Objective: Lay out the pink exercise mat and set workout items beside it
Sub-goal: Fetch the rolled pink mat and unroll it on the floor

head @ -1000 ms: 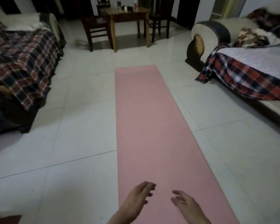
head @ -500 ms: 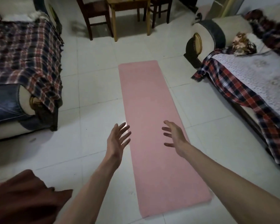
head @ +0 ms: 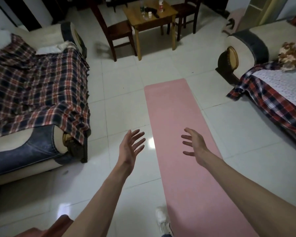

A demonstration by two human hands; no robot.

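With mat (head: 186, 134) lying flat on tiled floor (head: 120, 93) between sofas, left hand (head: 129, 147) and right hand (head: 196, 147) hovering open, empty. Shoe (head: 161, 218) touching mat edge, risking scuffing it askew; glossy tiles inviting slip.

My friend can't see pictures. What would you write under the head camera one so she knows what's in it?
A pink exercise mat lies unrolled flat on a white tiled floor, with the person's empty left hand and right hand held open above it. Sofas with plaid blankets flank it, and a small wooden table stands beyond.
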